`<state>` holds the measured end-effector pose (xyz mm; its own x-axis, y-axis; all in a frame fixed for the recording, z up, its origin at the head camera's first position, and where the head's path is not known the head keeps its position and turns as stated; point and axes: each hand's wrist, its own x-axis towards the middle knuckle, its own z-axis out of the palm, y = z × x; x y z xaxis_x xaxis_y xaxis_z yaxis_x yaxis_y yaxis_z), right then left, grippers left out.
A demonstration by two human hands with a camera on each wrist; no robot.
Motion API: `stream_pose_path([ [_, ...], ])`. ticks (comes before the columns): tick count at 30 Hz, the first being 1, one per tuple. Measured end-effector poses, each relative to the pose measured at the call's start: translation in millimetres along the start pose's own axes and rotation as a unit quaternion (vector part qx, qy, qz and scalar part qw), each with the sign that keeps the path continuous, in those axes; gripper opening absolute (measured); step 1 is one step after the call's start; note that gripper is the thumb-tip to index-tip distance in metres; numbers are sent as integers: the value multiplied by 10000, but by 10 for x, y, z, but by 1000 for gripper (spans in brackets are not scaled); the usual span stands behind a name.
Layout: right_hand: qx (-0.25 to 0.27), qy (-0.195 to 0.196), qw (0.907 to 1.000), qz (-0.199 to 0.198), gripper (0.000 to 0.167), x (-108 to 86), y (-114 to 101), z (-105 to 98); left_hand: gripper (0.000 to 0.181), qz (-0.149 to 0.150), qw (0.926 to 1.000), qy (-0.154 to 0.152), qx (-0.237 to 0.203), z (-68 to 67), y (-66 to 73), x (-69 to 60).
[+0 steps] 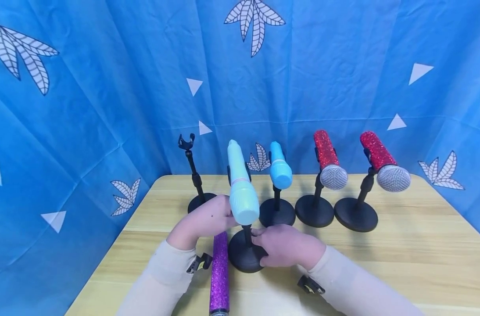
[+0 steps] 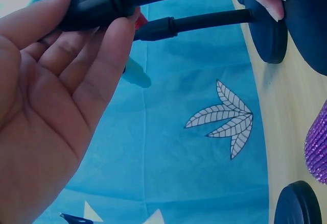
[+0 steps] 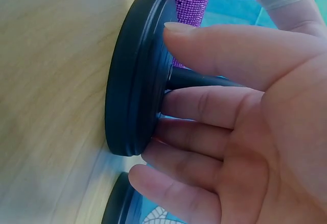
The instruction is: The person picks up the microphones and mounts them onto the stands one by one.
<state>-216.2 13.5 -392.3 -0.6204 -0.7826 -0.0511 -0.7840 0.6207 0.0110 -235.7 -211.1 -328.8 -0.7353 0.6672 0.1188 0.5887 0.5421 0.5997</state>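
Note:
A mint-green microphone (image 1: 244,199) rests in the clip of a black microphone stand (image 1: 245,256) at the middle of the table. My left hand (image 1: 208,219) holds this stand's pole below the microphone. In the left wrist view, the thumb and fingers pinch the pole's thick black collar (image 2: 94,4). My right hand (image 1: 289,246) is at the round base, its nearly straight fingers (image 3: 204,104) touching the base's upper face (image 3: 153,55) beside the pole. Between the left forearm and the stand lies a purple glittery microphone (image 1: 220,274), its far end hidden by the left hand.
Behind are a blue microphone (image 1: 281,171) and two red glittery microphones (image 1: 327,151) (image 1: 378,151), each on a black stand. A stand with a bare clip (image 1: 186,141) is at the back left. Blue curtain (image 1: 334,52) surrounds the wooden table (image 1: 421,263).

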Motion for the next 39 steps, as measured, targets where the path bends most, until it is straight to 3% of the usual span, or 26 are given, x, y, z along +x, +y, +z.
stream_pose_path([
  [7, -7, 106, 9999, -20, 54, -27, -39, -15, 14, 195, 9985, 245, 460, 18, 49, 2],
  [15, -135, 243, 9996, -84, 47, -25, -53, -22, 19, -84, 9947, 486, 900, 47, 100, -20],
  [19, -207, 266, 9994, -89, 44, -26, -57, -29, 19, 28, 9922, 425, 1173, 32, 115, -52],
  [25, -157, 204, 9997, -34, 44, -35, -78, -40, 20, 195, 9954, 78, 930, -1, 118, -74],
  [34, -280, 264, 9993, -5, 46, -39, -83, -25, 21, 370, 9908, 414, 1236, 41, 112, -60],
  [39, -321, 303, 9990, -8, 47, -35, -77, -8, 17, 393, 9920, 152, 1188, 30, 109, -81],
])
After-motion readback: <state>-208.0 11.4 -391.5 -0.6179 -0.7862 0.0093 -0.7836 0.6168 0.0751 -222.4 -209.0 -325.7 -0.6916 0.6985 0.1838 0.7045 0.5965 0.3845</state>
